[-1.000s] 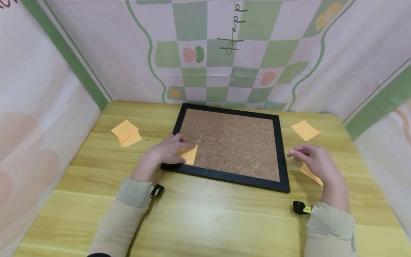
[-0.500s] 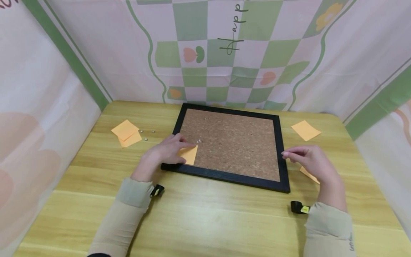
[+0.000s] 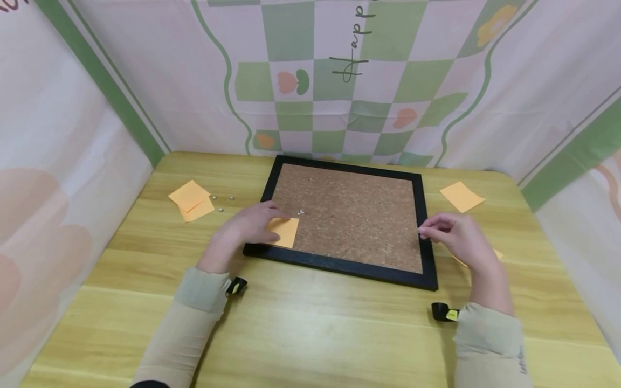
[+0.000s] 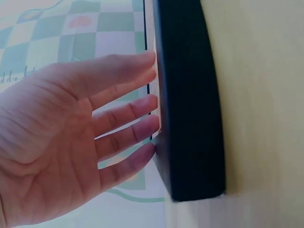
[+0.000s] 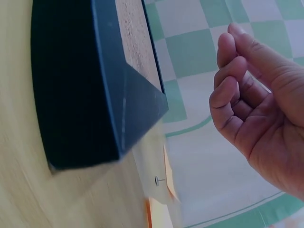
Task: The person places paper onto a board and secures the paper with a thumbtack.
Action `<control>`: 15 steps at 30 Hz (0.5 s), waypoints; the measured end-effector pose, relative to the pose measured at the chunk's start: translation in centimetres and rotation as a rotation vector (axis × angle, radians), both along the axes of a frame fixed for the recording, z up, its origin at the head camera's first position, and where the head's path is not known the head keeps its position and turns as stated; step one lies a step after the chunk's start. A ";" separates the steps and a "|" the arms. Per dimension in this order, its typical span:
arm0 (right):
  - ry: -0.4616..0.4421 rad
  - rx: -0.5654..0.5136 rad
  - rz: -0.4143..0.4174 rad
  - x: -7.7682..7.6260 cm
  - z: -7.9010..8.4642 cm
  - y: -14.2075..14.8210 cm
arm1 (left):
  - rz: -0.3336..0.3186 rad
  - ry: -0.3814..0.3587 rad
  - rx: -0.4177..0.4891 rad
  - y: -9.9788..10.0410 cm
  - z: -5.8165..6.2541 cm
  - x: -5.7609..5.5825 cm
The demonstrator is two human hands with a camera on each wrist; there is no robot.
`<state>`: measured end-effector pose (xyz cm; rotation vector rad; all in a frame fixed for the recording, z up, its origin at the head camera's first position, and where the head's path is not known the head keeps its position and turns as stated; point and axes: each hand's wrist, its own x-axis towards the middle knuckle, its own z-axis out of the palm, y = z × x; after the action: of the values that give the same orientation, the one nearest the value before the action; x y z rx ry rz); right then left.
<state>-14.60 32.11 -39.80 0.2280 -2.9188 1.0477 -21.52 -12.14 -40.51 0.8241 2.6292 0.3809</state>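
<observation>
Wood-grain tabletop [image 3: 310, 334] spreads before you, backed by a checkered cloth [image 3: 335, 32]. An orange sticky note [image 3: 288, 231] lies in the near-left corner of the framed corkboard [image 3: 359, 215]; your left hand [image 3: 247, 225] rests on it, fingers extended, probably to stop it sliding. Your right hand [image 3: 461, 240] is at the board's right side, fingers curled, thumb meeting forefinger; whether they pinch a thumbtack, you cannot tell. Metal tacks [image 3: 301, 212] sit just beyond the note, likely for easy reach. Farther left, overlapping notes [image 3: 191, 196] lie beside loose tacks [image 3: 214, 198]; another note [image 3: 462, 197] lies far right
</observation>
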 end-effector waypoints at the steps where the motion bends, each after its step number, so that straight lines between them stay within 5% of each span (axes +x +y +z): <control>1: -0.008 -0.003 0.004 0.0 0.0 -0.1 | 0.005 -0.001 0.009 -0.1 0.1 -0.1; 8: -0.051 0.012 0.005 0.0 0.7 -0.6 | 0.046 0.003 0.040 -0.5 0.5 -0.2; 15: 0.037 -0.016 0.067 -0.3 0.7 -1.7 | 0.069 -0.005 0.043 -0.4 0.5 -0.2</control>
<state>-14.86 30.46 -39.07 0.3428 -2.8876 1.0628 -21.70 -12.52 -39.97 0.7459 2.6582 0.4589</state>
